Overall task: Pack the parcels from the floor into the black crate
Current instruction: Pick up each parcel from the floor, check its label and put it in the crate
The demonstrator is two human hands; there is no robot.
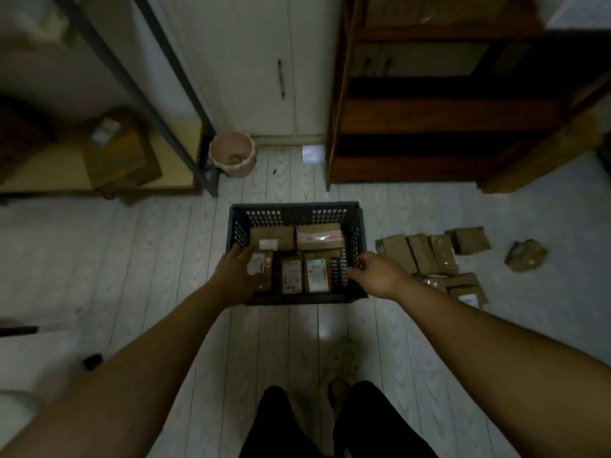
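Head: left hand (pixel 235 277) straight-fingered at black crate (pixel 297 213); right hand (pixel 375 274) grips its rim.

You are viewing through one wide-angle camera worn on your head, which is looking forward and steeply down from above, framing the black crate (pixel 294 206) on the floor (pixel 132 259) close at mid-frame, with your left hand (pixel 236 276) and right hand (pixel 380 276) reaching in from the lower edge.

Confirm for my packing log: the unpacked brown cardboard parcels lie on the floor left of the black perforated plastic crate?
No. In the head view, the unpacked brown cardboard parcels lie on the floor right of the black perforated plastic crate.
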